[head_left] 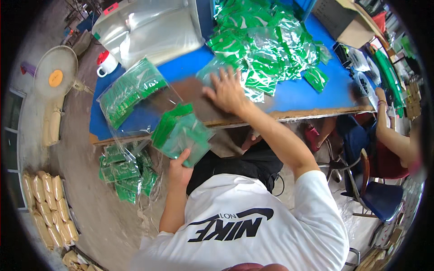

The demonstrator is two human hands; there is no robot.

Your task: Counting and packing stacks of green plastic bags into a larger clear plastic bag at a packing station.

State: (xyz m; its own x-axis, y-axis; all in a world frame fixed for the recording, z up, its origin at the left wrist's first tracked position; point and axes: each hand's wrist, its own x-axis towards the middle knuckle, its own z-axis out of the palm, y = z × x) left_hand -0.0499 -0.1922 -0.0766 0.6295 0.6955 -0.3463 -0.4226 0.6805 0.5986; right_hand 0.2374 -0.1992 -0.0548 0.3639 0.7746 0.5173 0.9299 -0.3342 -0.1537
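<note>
My left hand (180,168) is closed on a small stack of green-and-clear plastic pouches (181,128), held in front of the table's near edge with the thumb on top. My right hand (229,92) reaches over the blue table (298,99), its fingers spread. Its fingertips touch a pale, clear-looking pouch (209,70) at the near left edge of a large heap of green pouches (271,43). On the table to the left, a big clear bag (131,92) holds a row of green pouches packed side by side.
A red-lidded white mug (106,64) stands by clear plastic sheets (151,29). An open cardboard box (343,22) is at the back right. Below the table's left end lies a clear bag of green packs (126,169). A fan (56,72) stands left. A co-worker's arm (391,135) and chairs (382,201) are right.
</note>
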